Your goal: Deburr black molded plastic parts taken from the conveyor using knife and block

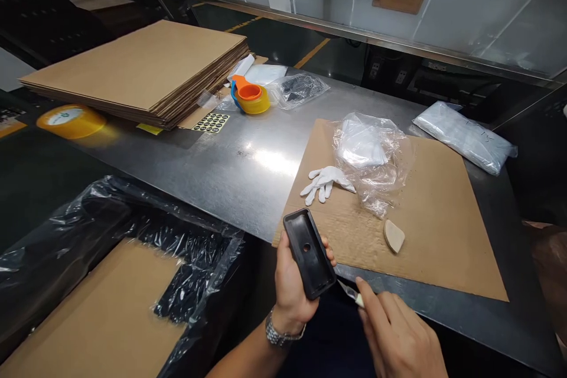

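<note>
My left hand (pixel 290 283) is wrapped round a black rectangular plastic tray-like part (pixel 312 266), its hollow side facing up with a small round hole near the middle. In my right hand (pixel 398 331) is a craft knife (pixel 352 293), its pointed blade close to the lower right corner of the black part. I cannot tell whether the blade touches it. Just beyond my hands, a cardboard sheet (pixel 443 236) covers part of the metal table. On it lie a white glove (pixel 326 183), a crumpled clear plastic bag (pixel 372 153) and a beige wedge-shaped block (pixel 394 237).
A stack of cardboard sheets (pixel 146 65) stands at the table's (pixel 212 174) back left, beside a yellow tape roll (pixel 73 121). A tape dispenser (pixel 251 96) sits near round black stickers (pixel 211 123). At lower left is a box lined with black plastic (pixel 208 277). A plastic-wrapped packet (pixel 465 134) lies right.
</note>
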A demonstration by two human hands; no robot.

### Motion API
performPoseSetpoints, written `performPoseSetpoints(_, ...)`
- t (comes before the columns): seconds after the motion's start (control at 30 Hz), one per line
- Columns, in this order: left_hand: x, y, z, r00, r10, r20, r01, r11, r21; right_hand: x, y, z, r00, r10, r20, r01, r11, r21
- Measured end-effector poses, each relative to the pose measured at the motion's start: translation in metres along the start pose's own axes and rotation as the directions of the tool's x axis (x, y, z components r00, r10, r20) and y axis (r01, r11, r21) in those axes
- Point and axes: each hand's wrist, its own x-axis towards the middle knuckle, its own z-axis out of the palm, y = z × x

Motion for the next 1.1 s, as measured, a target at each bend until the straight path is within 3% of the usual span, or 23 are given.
performPoseSetpoints(0.37, -0.0061, -0.0004, 0.0031, 0.999, 0.004, 0.035, -0.005, 0.999, 0.034, 0.0020, -0.0033, -0.0052, 1.000, -0.015, 0.023, 0.016, 0.999, -0.040)
performPoseSetpoints(0.8, -0.0080, -0.0057, -0.0009, 0.974, 0.161, 0.158, -0.175, 0.981, 0.078, -0.0004, -0.0023, -0.0045, 0.999, -0.008, 0.034, 0.012, 0.996, -0.093)
performPoseSetpoints(1.1, -0.0031, -0.0089, -0.0012, 0.985, 0.136, 0.108, -0.149, 0.981, 0.122, -0.0020, 0.0001, 0.0004, 1.000, -0.004, 0.023, 0.008, 0.985, -0.175)
